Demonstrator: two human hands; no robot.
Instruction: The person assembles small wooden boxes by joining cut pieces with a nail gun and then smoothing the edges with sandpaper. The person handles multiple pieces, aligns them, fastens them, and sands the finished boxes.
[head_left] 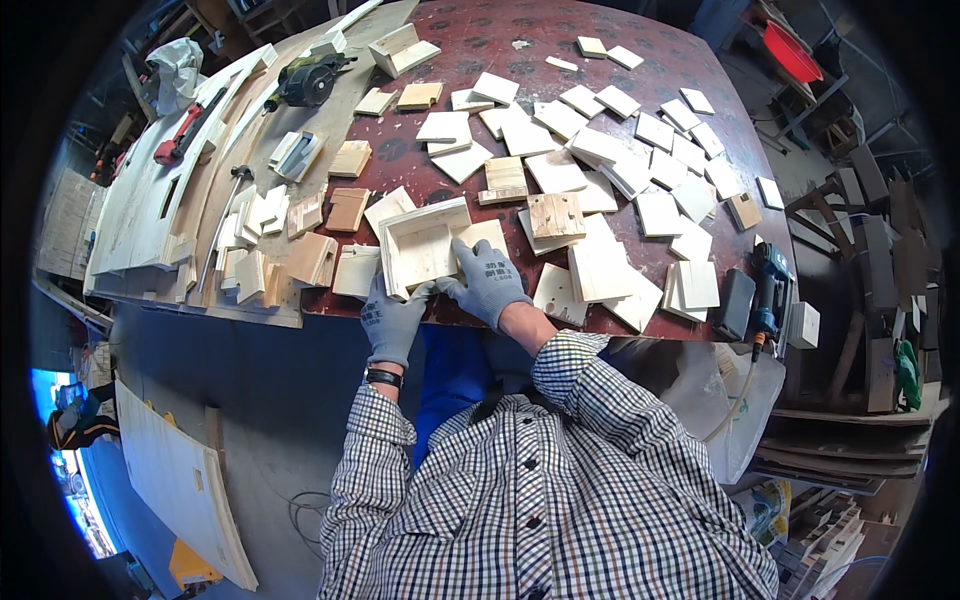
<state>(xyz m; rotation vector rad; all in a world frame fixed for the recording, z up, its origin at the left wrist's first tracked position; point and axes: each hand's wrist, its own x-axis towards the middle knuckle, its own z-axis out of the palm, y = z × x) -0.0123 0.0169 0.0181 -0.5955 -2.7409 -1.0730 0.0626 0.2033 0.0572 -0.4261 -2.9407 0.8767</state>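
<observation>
A small open wooden box [393, 262] of pale boards sits tilted toward me at the near edge of the red table. My left hand [393, 322], in a grey glove, is closed on its lower left corner. At its right side is my right hand [487, 283], gloved alike, with the fingers over the side wall and the thumb near the lower edge. The fingers of my left hand are partly hidden by the box. Loose square wood pieces [357, 270] lie just left of it, and stacked pale squares [600, 262] lie to the right.
Many wood squares cover the red table [450, 40]. A nail gun [768, 290] with a hose rests at the right edge. On the left plywood lie a hammer [240, 175], a circular saw [308, 82] and a red tool [180, 135]. A second wooden box [400, 50] stands far back.
</observation>
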